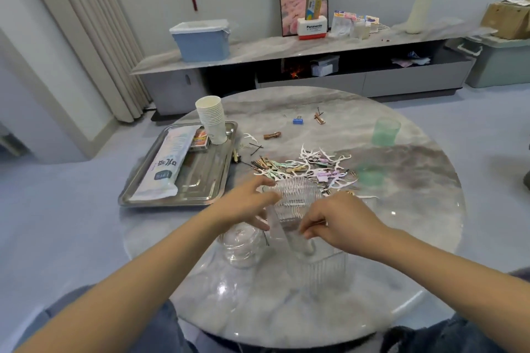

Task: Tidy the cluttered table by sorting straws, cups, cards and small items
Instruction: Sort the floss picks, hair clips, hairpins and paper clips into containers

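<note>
Two hands at work over the round marble table (401,238), where I am sorting small items into clear containers. My left hand (246,206) curls round the ribbed clear cup (295,195), tilted at the near edge of the heap of floss picks and clips (309,166). My right hand (338,223) pinches what looks like a thin dark pin above a second ribbed glass (324,266); its fingertips are nearly closed. Best, I judge, to steady the cup and drop the pin straight in. Paper cups (212,120) already stand stacked on the steel tray (200,180).
</note>
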`<control>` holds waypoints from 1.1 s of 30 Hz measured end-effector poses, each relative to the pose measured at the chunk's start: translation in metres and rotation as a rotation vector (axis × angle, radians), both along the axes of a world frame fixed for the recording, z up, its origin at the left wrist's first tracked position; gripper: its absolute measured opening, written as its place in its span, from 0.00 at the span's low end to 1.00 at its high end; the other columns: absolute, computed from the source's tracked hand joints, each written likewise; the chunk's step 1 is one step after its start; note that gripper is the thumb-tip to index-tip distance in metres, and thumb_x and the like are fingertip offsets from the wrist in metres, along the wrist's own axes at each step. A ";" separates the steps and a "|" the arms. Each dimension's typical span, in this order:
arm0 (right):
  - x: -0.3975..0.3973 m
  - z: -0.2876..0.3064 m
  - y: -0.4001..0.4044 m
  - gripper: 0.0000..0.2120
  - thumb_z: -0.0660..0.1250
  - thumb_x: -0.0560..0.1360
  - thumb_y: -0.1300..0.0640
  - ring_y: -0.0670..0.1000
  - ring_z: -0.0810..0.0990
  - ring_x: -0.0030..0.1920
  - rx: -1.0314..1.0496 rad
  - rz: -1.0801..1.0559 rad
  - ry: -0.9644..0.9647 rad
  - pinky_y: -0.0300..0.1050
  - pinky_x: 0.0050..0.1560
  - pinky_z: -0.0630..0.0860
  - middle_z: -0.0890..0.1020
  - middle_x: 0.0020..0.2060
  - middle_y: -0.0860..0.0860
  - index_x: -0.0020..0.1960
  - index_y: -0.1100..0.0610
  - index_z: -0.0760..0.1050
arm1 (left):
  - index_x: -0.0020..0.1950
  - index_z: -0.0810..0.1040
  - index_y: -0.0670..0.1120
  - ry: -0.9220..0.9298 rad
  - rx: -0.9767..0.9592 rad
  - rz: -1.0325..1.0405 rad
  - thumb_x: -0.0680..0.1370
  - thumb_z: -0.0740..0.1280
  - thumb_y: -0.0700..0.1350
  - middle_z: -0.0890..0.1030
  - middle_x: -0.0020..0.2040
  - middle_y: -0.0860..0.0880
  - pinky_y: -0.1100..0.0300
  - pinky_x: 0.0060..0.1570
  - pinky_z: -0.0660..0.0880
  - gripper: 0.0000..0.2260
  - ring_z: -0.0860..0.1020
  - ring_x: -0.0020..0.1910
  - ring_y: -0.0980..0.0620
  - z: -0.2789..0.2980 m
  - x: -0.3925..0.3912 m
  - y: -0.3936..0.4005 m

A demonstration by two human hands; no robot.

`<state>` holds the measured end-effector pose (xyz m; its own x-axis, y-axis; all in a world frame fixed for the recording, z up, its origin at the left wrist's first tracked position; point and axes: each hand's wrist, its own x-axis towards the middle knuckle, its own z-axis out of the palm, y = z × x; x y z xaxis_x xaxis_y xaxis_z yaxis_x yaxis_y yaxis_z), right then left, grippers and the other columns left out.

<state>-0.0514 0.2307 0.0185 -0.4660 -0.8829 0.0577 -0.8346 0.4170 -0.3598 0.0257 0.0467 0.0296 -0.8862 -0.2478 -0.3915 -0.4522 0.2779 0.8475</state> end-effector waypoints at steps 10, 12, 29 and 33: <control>0.028 -0.029 -0.025 0.03 0.71 0.60 0.50 0.44 0.80 0.30 -0.249 0.167 0.145 0.40 0.32 0.76 0.81 0.29 0.41 0.34 0.44 0.82 | 0.52 0.78 0.52 0.020 -0.309 0.012 0.76 0.62 0.43 0.83 0.46 0.50 0.62 0.36 0.73 0.09 0.81 0.46 0.49 -0.017 0.017 -0.027; 0.036 -0.033 -0.033 0.03 0.71 0.59 0.49 0.43 0.79 0.29 -0.274 0.196 0.186 0.41 0.32 0.74 0.80 0.27 0.40 0.33 0.43 0.82 | 0.51 0.79 0.51 0.004 -0.307 0.006 0.76 0.62 0.41 0.83 0.46 0.50 0.65 0.34 0.71 0.09 0.81 0.45 0.52 -0.017 0.019 -0.033; -0.003 -0.047 -0.031 0.07 0.66 0.74 0.55 0.41 0.75 0.47 -0.594 0.060 -0.132 0.31 0.44 0.74 0.77 0.46 0.46 0.50 0.53 0.81 | 0.51 0.82 0.48 0.092 -0.557 -0.058 0.78 0.61 0.36 0.84 0.45 0.51 0.61 0.51 0.74 0.12 0.80 0.46 0.57 -0.015 0.005 -0.041; -0.030 -0.051 -0.033 0.07 0.65 0.76 0.57 0.45 0.77 0.42 -0.290 -0.253 -0.283 0.41 0.46 0.74 0.78 0.43 0.46 0.53 0.51 0.77 | 0.48 0.82 0.50 0.094 -0.577 -0.050 0.77 0.62 0.35 0.83 0.42 0.54 0.58 0.52 0.76 0.13 0.79 0.44 0.59 -0.015 0.005 -0.045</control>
<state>-0.0819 0.1976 -0.0324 -0.6975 -0.7057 0.1245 -0.5720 0.4436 -0.6899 0.0311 0.0014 0.0148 -0.9267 -0.3544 -0.1249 -0.3567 0.7252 0.5889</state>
